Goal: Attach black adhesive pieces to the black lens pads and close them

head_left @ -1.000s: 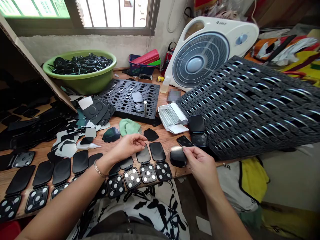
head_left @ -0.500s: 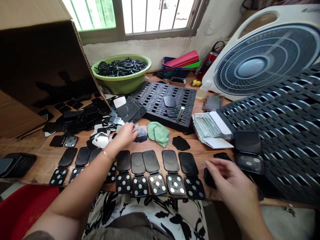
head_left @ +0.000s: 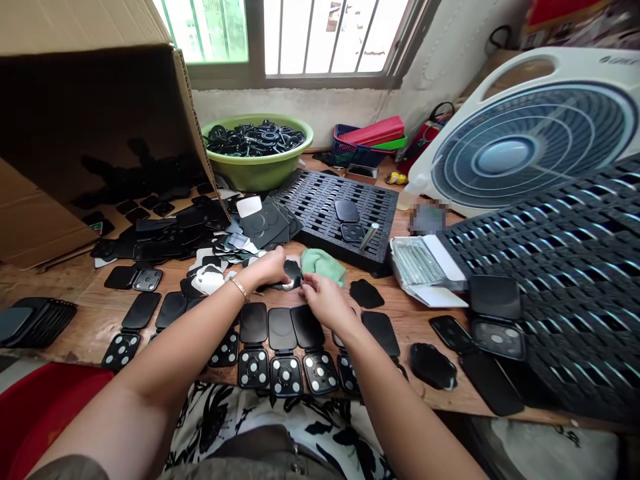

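Inward from the near edge of the table [head_left: 413,321], beside green cloth [head_left: 323,265], one dark piece [head_left: 292,272], presumably light, flexible, best taken by its rim, is pinched by left hand [head_left: 273,266], right hand [head_left: 324,299] grip indeterminable.

The left hand [head_left: 275,267] and right hand [head_left: 327,301] partly hid a dark piece [head_left: 293,272] between them; both perhaps touched it. The forearms [head_left: 395,387] covered parts of several cases [head_left: 349,375]. The carton [head_left: 85,27] and red tub [head_left: 50,427] ran off the left edge, the fan [head_left: 505,157] and large rack [head_left: 575,287] off the right. Pixels blurred an item [head_left: 429,219] beside the fan.
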Demonstrator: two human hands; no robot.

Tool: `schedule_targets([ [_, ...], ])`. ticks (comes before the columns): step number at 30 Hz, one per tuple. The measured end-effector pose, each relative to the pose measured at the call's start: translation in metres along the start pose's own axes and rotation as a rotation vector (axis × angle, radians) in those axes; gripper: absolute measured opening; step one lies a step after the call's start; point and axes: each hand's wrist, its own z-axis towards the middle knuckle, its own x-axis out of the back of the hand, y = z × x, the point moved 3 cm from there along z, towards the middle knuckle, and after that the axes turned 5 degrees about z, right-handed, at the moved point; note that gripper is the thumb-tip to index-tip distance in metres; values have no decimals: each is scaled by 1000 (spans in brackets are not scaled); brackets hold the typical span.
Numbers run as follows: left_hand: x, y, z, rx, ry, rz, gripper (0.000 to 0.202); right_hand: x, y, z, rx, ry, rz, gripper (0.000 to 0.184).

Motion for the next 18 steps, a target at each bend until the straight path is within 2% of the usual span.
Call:
schedule_targets([
  [5, -1, 2, -19, -144, -82, -310, 19, 11, 5, -12, -54, 110, 120, 37],
  [8, -5, 10, -42, -187, -154, -471, 25, 29, -6, -27, -50, 188, 266, 37],
  [13, -31, 26, -77, -185, -382, -897, 36, 49, -14, -57, -163, 104, 494, 39],
  [18, -60, 35, -86, -195, -499, -1010, 44, 61, -1, -77, -230, 124, 535, 37],
])
